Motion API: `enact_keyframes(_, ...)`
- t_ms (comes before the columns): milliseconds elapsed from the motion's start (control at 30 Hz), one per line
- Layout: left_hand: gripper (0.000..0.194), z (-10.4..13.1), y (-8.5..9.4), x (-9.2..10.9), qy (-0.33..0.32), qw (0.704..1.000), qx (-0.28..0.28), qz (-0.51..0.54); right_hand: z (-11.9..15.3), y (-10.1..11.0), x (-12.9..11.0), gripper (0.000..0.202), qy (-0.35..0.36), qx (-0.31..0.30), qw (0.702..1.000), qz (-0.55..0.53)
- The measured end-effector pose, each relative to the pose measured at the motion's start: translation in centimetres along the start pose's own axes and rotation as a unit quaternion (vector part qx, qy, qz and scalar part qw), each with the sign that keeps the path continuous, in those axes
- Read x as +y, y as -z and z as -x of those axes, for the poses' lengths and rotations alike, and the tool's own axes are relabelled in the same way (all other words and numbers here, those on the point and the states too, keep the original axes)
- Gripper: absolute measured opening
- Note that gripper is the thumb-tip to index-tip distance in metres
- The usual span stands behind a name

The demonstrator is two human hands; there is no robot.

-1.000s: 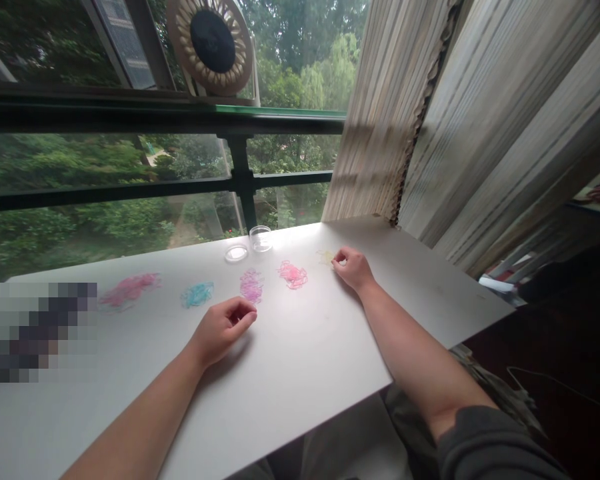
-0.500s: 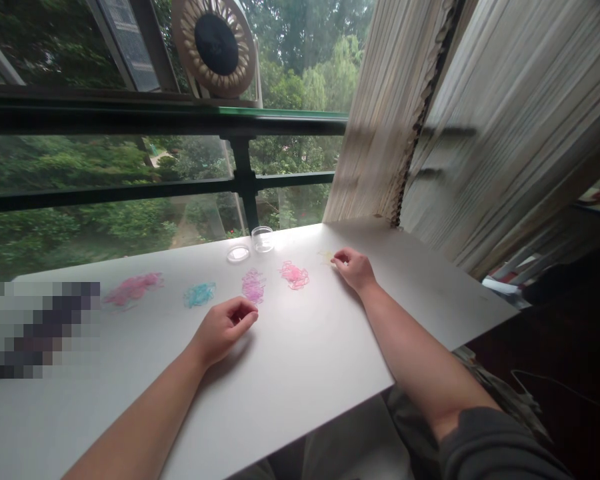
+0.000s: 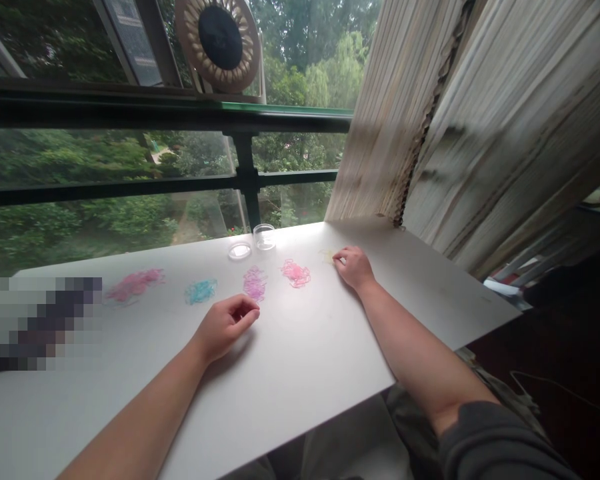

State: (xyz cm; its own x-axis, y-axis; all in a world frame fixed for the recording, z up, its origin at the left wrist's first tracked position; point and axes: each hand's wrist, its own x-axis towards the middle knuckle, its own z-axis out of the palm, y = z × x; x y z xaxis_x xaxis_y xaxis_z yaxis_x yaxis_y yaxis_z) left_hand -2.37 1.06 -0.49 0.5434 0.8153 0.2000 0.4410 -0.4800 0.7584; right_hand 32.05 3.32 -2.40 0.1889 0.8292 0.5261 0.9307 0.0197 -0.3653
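Small piles of thin, loopy strands that look like rubber bands lie along the white table [image 3: 300, 360]. From left to right they are a pink pile [image 3: 136, 285], a teal pile [image 3: 201, 291], a purple pile [image 3: 255, 283], a coral-pink pile [image 3: 296, 273] and a sparse yellow pile [image 3: 327, 256]. My right hand [image 3: 354, 268] pinches at the yellow strands, thumb and forefinger together. Just in front of the purple pile rests my left hand [image 3: 227, 327], its fingers curled and thumb tip against forefinger. Whatever it may hold is too small to tell.
A clear round container [image 3: 265, 237] and its shallow clear lid [image 3: 240, 251] stand at the table's back edge. Behind are a green railing [image 3: 290, 120], window glass and a round fan [image 3: 220, 40]. Curtains [image 3: 375, 120] hang at right. A blurred-out patch [image 3: 45, 327] covers something at left.
The whole view has shifted slightly. Both hands keep nearly the same place and pose, with the right fingertips still at the yellow strands.
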Motion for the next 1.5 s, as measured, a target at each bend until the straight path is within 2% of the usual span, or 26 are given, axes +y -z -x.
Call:
enact_keyframes(567,0.022,0.0,0.0,0.2,-0.002,1.000,0.009,0.002,-0.2,-0.6,0.7,0.026,-0.021,-0.006,1.000,0.008)
enact_keyframes(1000,0.020,0.0,0.1,0.4,0.002,1.000,0.018,-0.002,-0.1,-0.6,1.0,0.018,-0.041,-0.002,0.999,-0.006)
enact_keyframes(1500,0.018,0.0,0.2,0.0,0.013,1.000,0.018,0.002,0.1,-0.1,1.6,0.047,-0.044,0.004,0.994,-0.103)
